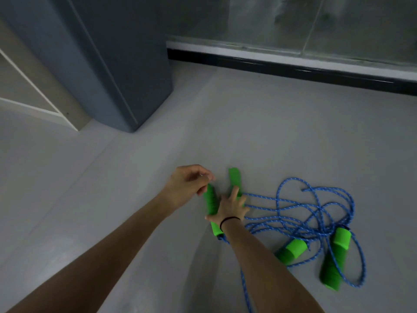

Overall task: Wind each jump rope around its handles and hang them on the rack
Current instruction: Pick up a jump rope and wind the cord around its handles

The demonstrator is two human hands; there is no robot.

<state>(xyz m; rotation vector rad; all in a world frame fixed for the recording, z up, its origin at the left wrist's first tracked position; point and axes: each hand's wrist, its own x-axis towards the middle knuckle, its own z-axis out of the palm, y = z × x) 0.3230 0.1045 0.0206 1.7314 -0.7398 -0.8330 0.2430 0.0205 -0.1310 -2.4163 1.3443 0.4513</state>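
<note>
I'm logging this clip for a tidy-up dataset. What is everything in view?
handles: four, green, two under the hands, two lower right on the floor
rope: one tangle, blue, on the floor right of the hands
floor: one, grey
tall unit: one, dark grey-blue, upper left
glass wall: one, grey with black base, top right
wristband: one, black, right wrist
left hand: fingers curled at one handle's far end, grip unclear
right hand: fingers spread over two handles
</note>
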